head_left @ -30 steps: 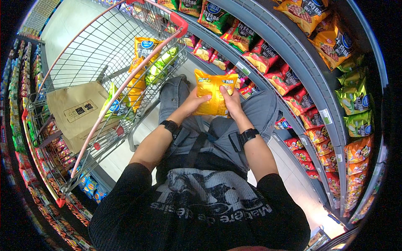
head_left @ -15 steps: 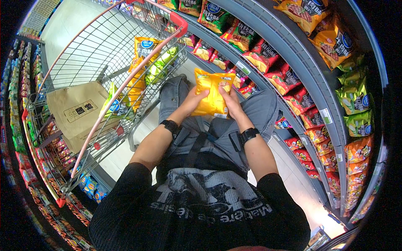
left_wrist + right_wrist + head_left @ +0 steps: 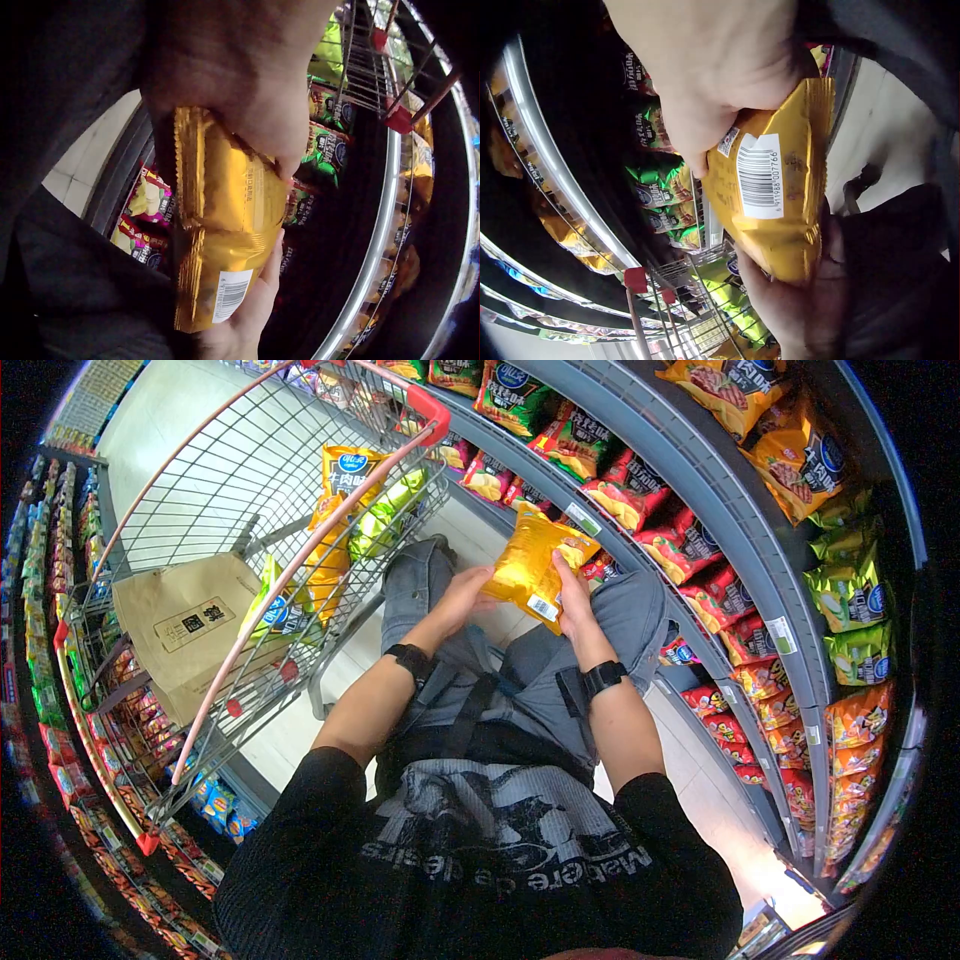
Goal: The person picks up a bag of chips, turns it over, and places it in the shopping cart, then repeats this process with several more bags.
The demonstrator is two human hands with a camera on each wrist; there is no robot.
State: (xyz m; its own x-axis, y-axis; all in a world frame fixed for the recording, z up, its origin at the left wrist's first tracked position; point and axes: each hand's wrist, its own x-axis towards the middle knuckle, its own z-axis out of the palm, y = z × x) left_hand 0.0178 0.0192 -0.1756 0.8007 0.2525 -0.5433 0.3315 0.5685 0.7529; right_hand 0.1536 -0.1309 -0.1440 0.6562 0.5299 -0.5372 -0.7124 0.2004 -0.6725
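A shiny yellow snack bag (image 3: 530, 568) is held in front of the lap, tilted, its barcode label at the lower edge. The right hand (image 3: 575, 602) grips its right side, thumb on the upper face. At the left edge, the left hand (image 3: 465, 598) holds the bag, its fingers partly hidden underneath. From the left wrist, the left hand (image 3: 240, 82) covers one end of the bag (image 3: 225, 180), with the right hand (image 3: 255, 304) at the other. In the right wrist view, a barcode faces the camera on the bag (image 3: 780, 217), between the right hand (image 3: 712, 67) and left hand (image 3: 780, 300).
A wire shopping cart with a red-cornered rim (image 3: 428, 415) stands at the left, holding a brown paper bag (image 3: 190, 630) and several snack bags (image 3: 345, 475). Curved shelves (image 3: 690, 470) full of snack bags rise at the right. More stocked shelves line the far left.
The bag has turned and tilted, moving slightly to the right and away from the body. The left hand has slid to its left edge, and the right hand has shifted slightly right.
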